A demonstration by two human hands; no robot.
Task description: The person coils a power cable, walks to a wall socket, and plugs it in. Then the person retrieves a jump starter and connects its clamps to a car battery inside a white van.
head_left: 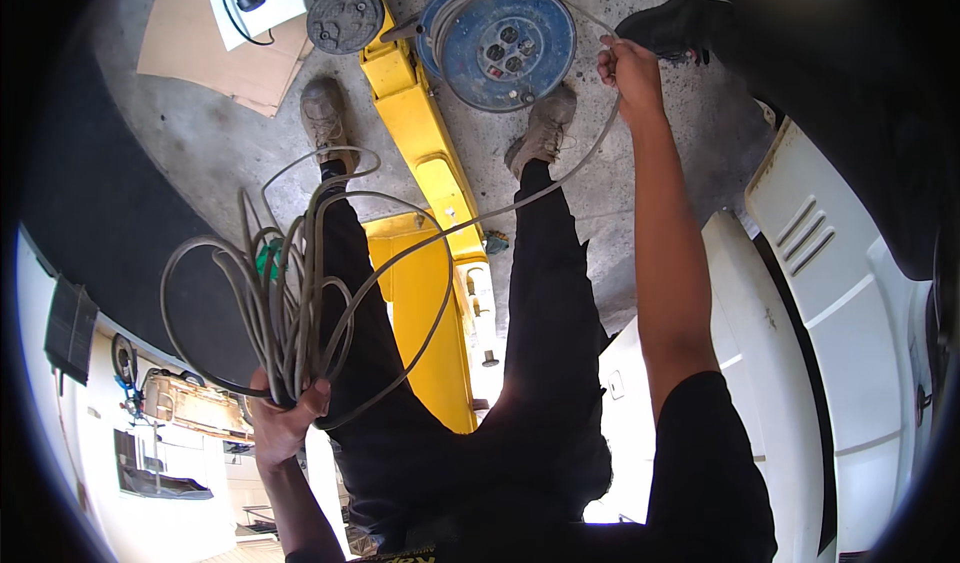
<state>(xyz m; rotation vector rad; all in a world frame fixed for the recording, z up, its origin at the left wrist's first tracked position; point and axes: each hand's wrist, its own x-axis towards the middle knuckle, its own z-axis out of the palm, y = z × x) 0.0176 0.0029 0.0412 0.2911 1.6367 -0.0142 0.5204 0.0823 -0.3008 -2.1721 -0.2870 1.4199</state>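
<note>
My left hand (286, 425) is closed around the lower end of a loose bundle of grey electrical cable (283, 348), its loops fanning out above the fist. Something green (268, 259) shows between the loops; its kind is unclear. One strand runs from the bundle up across my right leg to my right hand (633, 71). The fingers of that hand are curled round the cable, to the right of a blue cable reel (548, 38). Sockets are set in the reel's hub, and some cable is wound on it. The reel stands at the far side by my right shoe (546, 128).
A yellow lift arm (415, 123) with a round black pad (345, 19) lies between my legs. Cardboard (200, 48) is on the concrete floor at far left. Another person's black shoe (665, 25) is beyond my right hand. A white vehicle panel (850, 293) stands at right.
</note>
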